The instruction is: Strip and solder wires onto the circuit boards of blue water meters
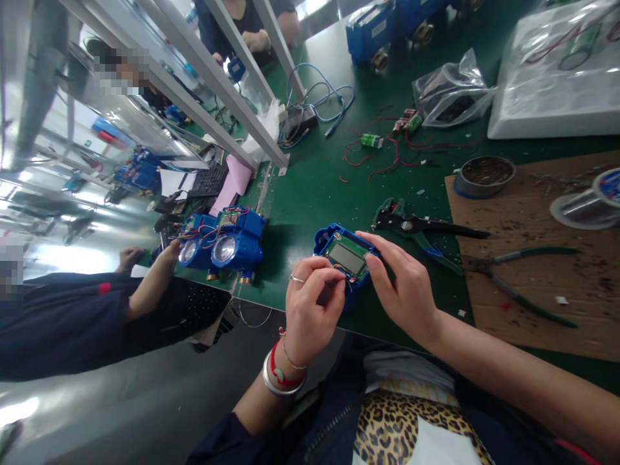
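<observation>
A blue meter housing [323, 240] with a green circuit board and a grey display [347, 258] lies at the table's front edge, between my hands. My left hand [312, 300], with a ring and bracelets, is closed in a pinch over the board's lower edge, near thin wires. What its fingertips hold is too small to make out. My right hand [404, 284] rests against the housing's right side, thumb on the board's corner and fingers along the far edge, steadying it. Wire strippers [411, 225] lie just beyond that hand.
Two blue meters [237, 248] stand to the left, near a co-worker's hand [167, 258]. Red-wired batteries [371, 141] lie farther back. On cardboard [527, 278] at the right are pliers [523, 297], a round tin [485, 175] and a solder spool [588, 203]. Metal posts rise at the back left.
</observation>
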`<move>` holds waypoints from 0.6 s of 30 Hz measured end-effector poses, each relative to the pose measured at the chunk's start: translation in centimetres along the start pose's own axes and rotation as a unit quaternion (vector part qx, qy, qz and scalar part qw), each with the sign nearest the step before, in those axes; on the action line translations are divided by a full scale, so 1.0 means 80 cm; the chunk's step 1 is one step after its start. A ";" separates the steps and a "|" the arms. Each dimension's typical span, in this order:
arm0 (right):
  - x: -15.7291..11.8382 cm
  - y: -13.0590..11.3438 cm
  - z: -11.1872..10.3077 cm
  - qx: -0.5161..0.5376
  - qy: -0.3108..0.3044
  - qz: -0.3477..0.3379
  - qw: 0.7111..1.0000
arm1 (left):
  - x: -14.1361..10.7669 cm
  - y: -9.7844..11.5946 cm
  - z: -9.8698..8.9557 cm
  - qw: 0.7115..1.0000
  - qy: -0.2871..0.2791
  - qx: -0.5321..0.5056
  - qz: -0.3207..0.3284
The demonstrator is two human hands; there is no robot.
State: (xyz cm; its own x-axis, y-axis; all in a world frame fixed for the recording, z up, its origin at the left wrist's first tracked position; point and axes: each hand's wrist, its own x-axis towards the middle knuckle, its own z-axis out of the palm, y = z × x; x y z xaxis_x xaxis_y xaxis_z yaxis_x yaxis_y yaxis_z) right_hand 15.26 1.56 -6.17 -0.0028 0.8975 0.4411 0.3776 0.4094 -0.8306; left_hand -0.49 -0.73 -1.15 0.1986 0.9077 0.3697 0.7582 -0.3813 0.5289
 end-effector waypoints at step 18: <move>0.001 0.006 0.001 0.016 0.011 0.043 0.999 | 0.003 0.006 0.007 1.000 -0.002 0.010 -0.003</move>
State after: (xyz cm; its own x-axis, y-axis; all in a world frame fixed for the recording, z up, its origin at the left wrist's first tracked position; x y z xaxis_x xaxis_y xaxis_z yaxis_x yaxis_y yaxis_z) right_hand 15.34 1.88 -6.58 0.0490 0.9258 0.3748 0.3452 0.3365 -0.8761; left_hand 0.25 -0.57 -1.21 0.1968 0.9107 0.3631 0.7721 -0.3722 0.5151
